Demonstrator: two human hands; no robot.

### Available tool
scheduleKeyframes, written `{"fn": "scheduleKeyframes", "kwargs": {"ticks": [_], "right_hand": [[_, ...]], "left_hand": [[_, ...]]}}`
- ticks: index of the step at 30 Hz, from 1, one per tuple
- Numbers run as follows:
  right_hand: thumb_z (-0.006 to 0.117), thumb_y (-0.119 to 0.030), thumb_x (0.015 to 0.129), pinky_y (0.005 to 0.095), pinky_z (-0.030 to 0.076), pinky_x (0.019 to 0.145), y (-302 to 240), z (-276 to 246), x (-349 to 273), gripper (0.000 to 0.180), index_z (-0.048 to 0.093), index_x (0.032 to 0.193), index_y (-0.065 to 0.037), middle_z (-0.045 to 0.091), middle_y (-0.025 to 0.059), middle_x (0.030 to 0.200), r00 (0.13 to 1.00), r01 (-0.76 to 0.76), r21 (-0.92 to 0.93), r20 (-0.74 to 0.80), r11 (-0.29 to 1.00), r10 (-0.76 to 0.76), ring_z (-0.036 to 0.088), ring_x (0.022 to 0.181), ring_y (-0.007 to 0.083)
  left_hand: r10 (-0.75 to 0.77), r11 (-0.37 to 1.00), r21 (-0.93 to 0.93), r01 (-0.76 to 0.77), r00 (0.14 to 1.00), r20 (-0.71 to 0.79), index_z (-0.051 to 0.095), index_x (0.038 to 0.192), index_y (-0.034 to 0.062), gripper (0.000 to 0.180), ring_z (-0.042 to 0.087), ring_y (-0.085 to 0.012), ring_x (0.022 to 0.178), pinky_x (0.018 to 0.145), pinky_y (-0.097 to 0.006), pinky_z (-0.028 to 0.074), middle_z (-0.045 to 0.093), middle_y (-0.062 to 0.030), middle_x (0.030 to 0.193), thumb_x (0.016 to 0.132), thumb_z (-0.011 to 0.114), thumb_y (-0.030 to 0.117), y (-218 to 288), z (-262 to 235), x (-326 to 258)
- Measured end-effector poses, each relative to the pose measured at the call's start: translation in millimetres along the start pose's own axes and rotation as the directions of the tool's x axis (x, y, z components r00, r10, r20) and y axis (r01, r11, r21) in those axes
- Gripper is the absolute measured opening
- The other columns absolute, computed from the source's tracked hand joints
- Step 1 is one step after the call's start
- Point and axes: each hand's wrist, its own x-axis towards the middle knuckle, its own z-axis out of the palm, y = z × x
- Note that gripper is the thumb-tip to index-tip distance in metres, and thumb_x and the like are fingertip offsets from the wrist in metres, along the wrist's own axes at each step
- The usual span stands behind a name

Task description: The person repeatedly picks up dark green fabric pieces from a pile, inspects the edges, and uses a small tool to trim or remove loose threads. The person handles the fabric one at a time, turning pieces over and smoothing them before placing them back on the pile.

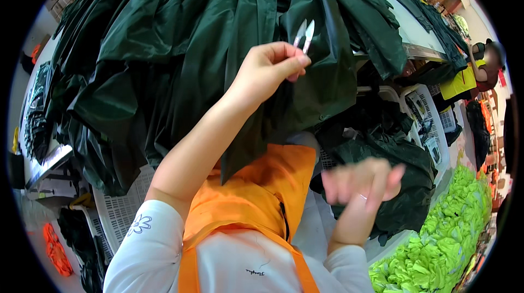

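In my left hand [271, 66] is a small pair of thread snips [307, 39], pinched between thumb and fingers with the two pointed blades up and apart. Behind that hand, dark green coated fabric [213, 47] hangs in thick folds over the table edge, some of it down to my lap. My right hand [363, 184] is raised at the right, in front of a heap of dark green fabric [390, 154]. Motion smears its fingers, and I see nothing held in it.
White plastic baskets [123, 205] stand low at the left and right. Bright lime-green fabric [436, 244] is piled at lower right. An orange bundle [56, 249] lies at lower left. A co-worker [489, 69] is at the far right, near a table [404, 17] with more dark cloth.
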Motion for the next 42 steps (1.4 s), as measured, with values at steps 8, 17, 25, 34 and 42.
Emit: {"fn": "scheduleKeyframes", "kwargs": {"ticks": [8, 17, 25, 34, 42], "right_hand": [[0.042, -0.054, 0.097, 0.0402, 0.022, 0.115, 27, 18, -14, 0.079, 0.025, 0.147, 0.005, 0.035, 0.0205, 0.149, 0.538, -0.287, -0.309, -0.835, 0.907, -0.115, 0.035, 0.137, 0.0287], [0.036, -0.03, 0.103, 0.0403, 0.051, 0.095, 19, -27, -20, 0.04, 0.059, 0.109, 0.002, 0.061, 0.0206, 0.121, 0.046, 0.171, -0.457, -0.881, 0.873, -0.47, 0.062, 0.109, 0.0293], [0.045, -0.034, 0.101, 0.025, 0.035, 0.051, -18, -10, -62, 0.037, 0.062, 0.104, -0.002, 0.059, 0.0058, 0.078, -0.089, 0.056, -0.596, -0.802, 0.801, -0.591, 0.048, 0.055, 0.0116], [0.053, -0.013, 0.098, 0.0183, 0.026, 0.043, -17, -31, -23, 0.016, 0.063, 0.102, 0.0, 0.055, 0.001, 0.074, -0.04, -0.087, -0.496, -0.865, 0.864, -0.5, 0.033, 0.046, 0.0017], [0.06, -0.007, 0.093, 0.0187, 0.045, 0.064, -5, -94, 68, 0.015, 0.066, 0.104, 0.001, 0.066, 0.0032, 0.089, 0.304, -0.354, -0.594, -0.804, 0.723, -0.511, 0.056, 0.069, 0.0052]], "left_hand": [[-0.094, 0.962, -0.196, 0.189, 0.907, 0.411, 0.061, 0.09, 0.0039, 0.011, 0.061, -0.0121, 0.084, 0.073, -0.023, 0.046, 0.066, -0.0091, 0.1, 0.089, 0.066, 0.014, -7, 28, -25], [0.046, 0.801, 0.486, -0.35, 0.845, 0.532, 0.061, 0.08, 0.0005, 0.006, 0.067, -0.0239, 0.079, 0.069, -0.033, 0.051, 0.067, -0.0136, 0.08, 0.08, 0.065, 0.005, -18, 59, -8], [-0.169, -0.075, 0.643, -0.762, 0.645, 0.745, 0.071, 0.089, 0.0046, 0.055, 0.058, -0.0251, 0.108, 0.104, -0.045, 0.034, 0.066, -0.0096, 0.097, 0.059, 0.08, 0.05, -43, 143, 12], [0.012, -0.329, 0.776, -0.538, 0.819, 0.573, 0.059, 0.085, 0.0102, 0.011, 0.061, -0.0259, 0.074, 0.075, -0.036, 0.045, 0.062, -0.0068, 0.076, 0.082, 0.065, 0.019, 7, 22, 56], [0.066, -0.413, 0.911, -0.015, 0.997, 0.046, 0.058, 0.072, 0.0047, 0.018, 0.059, -0.0343, 0.065, 0.068, -0.043, 0.046, 0.059, -0.0154, 0.062, 0.077, 0.066, 0.02, 76, -121, -97]]}}
